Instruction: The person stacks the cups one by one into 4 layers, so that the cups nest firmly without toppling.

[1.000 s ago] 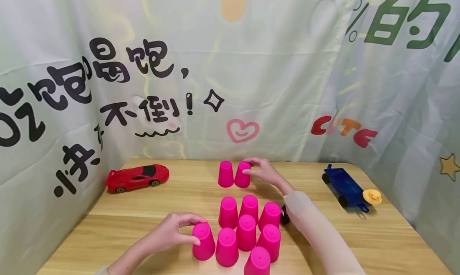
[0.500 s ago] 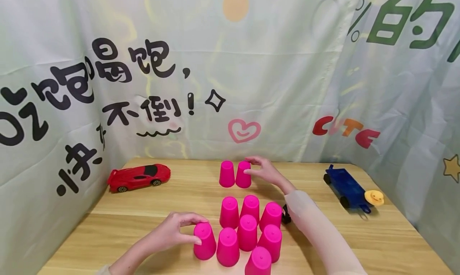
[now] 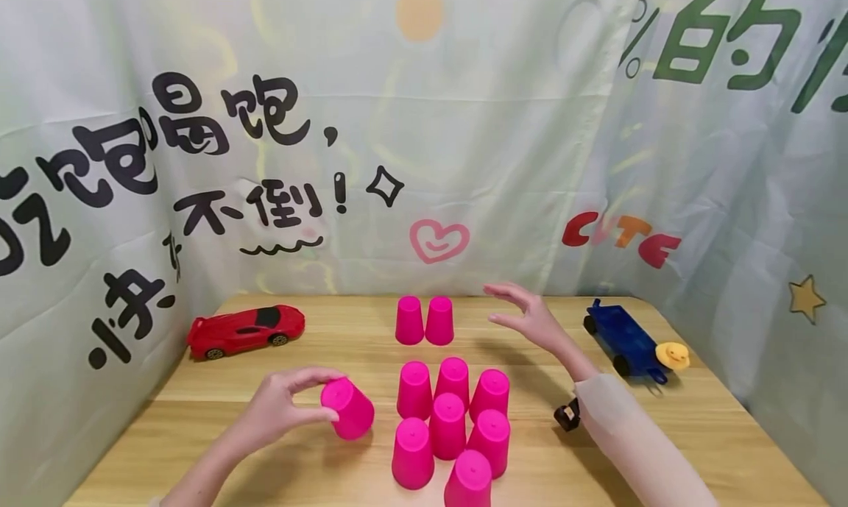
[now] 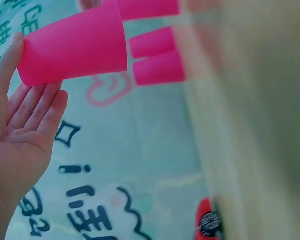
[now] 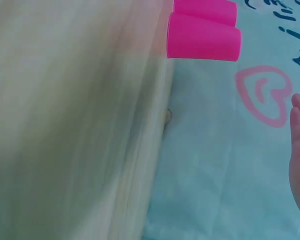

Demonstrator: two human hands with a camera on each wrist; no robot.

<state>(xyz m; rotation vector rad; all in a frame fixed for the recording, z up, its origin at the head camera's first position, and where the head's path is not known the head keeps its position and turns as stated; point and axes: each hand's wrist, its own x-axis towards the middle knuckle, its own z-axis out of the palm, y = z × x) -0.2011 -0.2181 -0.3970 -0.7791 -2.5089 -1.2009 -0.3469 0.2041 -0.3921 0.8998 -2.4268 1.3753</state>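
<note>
My left hand (image 3: 281, 408) pinches a pink plastic cup (image 3: 347, 408) between thumb and fingers. This cup is upside down, tilted, and held just above the table, with its shadow beneath. In the left wrist view the same cup (image 4: 75, 47) lies between the thumb and the fingers. Two pink cups, a left one (image 3: 409, 320) and a right one (image 3: 440, 321), stand upside down side by side at the back. To their right my right hand (image 3: 536, 321) hovers with fingers extended, holding nothing. Several more upside-down pink cups (image 3: 447, 427) stand close together at front centre.
A red toy car (image 3: 248, 331) sits at the back left of the wooden table (image 3: 318, 360). On the right lies a blue toy vehicle (image 3: 625, 338) with a yellow duck (image 3: 672, 355) at its end. A small black object (image 3: 567, 416) lies by the right sleeve. Printed cloth (image 3: 503, 161) surrounds the table.
My right hand has let go of the right back cup and drawn away to the right. My left hand has lifted its cup and moved it left, away from the front group.
</note>
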